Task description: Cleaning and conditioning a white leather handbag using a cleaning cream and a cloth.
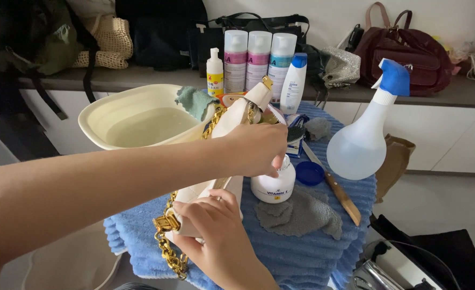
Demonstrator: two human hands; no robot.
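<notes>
While the white handbag (232,156) stands tilted on the blue towel (302,252), the right hand (218,236) grips its lower edge by the gold chain (168,252). The left hand (256,147) closes fingers over the open white jar (274,182); steadying both seems wise, with 1 grey cloth (302,212) just beside.

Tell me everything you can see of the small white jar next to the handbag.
The white jar is short, round and looks plastic, with a printed front label. It stands upright and uncapped on the blue ribbed towel, beside the cream handbag. The left hand reaches over its mouth, fingertips at the rim. A blue lid lies to its right; a grey cloth lies just in front.
</notes>
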